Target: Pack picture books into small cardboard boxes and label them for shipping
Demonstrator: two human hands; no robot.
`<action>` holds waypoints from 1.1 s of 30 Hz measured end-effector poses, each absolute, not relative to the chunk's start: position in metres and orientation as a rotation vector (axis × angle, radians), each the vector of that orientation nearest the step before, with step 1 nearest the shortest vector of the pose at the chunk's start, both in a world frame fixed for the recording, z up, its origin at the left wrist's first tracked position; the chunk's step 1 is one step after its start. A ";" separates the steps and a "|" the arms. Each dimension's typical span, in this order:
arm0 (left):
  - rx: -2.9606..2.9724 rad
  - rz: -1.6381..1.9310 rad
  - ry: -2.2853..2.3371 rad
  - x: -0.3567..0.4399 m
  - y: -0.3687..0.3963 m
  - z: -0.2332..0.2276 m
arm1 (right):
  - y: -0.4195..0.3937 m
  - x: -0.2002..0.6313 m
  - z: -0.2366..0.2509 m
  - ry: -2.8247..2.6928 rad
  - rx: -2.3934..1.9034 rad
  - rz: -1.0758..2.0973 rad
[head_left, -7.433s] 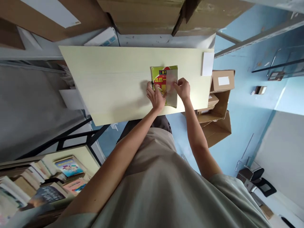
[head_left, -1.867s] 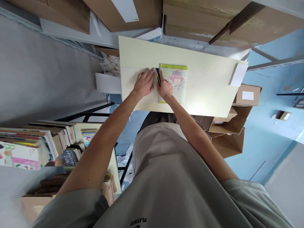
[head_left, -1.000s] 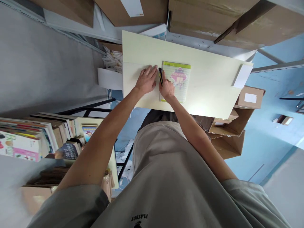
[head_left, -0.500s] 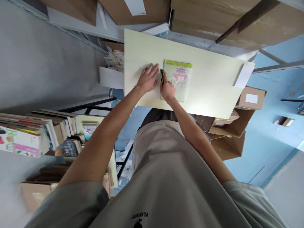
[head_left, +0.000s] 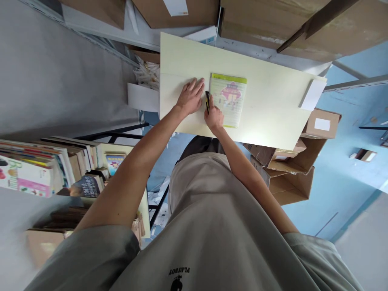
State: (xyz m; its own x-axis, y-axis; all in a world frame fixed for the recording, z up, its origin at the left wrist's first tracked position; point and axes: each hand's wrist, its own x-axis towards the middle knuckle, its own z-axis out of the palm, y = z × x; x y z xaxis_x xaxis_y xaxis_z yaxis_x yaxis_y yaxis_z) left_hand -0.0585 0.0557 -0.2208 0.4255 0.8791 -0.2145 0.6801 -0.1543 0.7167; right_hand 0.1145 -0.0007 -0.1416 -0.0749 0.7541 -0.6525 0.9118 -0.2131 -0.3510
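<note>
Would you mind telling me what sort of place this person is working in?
Probably a book stockroom or packing area: stacked books on a shelf, cardboard boxes beside the pale table, and larger cartons on metal racking.

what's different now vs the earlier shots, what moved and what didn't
The green-edged book now lies with its pale pink-pictured side up; 7.4 s ago its yellow and red side faced up, under both hands. The right hand has taken a black and yellow utility knife and drawn it toward the body along the book's left edge. The left hand stays flat on the pale table.
</note>
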 end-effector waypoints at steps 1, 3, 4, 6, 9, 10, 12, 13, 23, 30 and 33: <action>1.913 0.323 1.319 -0.059 0.056 -0.220 | -0.003 0.114 -0.143 1.829 1.993 -1.159; 1.921 0.324 1.316 -0.059 0.056 -0.219 | -0.008 0.114 -0.145 1.838 2.001 -1.153; 1.921 0.327 1.315 -0.059 0.056 -0.218 | -0.010 0.114 -0.146 1.845 2.005 -1.151; 1.921 0.338 1.312 -0.058 0.056 -0.216 | -0.015 0.114 -0.148 1.861 2.015 -1.149; 1.938 0.296 1.310 -0.057 0.057 -0.211 | -0.022 0.115 -0.151 1.866 2.020 -1.152; 1.946 0.254 1.312 -0.057 0.057 -0.209 | -0.024 0.115 -0.153 1.867 2.023 -1.158; 1.960 0.157 1.315 -0.056 0.057 -0.205 | -0.030 0.116 -0.154 1.866 2.030 -1.171; 1.962 0.119 1.316 -0.056 0.057 -0.204 | -0.033 0.116 -0.154 1.862 2.032 -1.172; 1.922 0.064 1.350 -0.053 0.066 -0.215 | -0.066 0.114 -0.138 1.768 1.998 -1.171; 1.956 0.101 1.328 -0.049 0.068 -0.221 | -0.092 0.111 -0.130 1.718 2.011 -1.153; 1.922 0.069 1.374 -0.044 0.070 -0.216 | -0.101 0.110 -0.122 1.699 1.987 -1.158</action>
State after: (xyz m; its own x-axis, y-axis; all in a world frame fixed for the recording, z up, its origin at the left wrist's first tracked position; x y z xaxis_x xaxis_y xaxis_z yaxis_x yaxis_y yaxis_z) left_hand -0.0440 0.0699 -0.2163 0.4197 0.8299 -0.3676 0.7891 -0.1335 0.5996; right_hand 0.1103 -0.1012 -0.1219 -0.0137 0.6965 -0.7174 0.9222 -0.2685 -0.2783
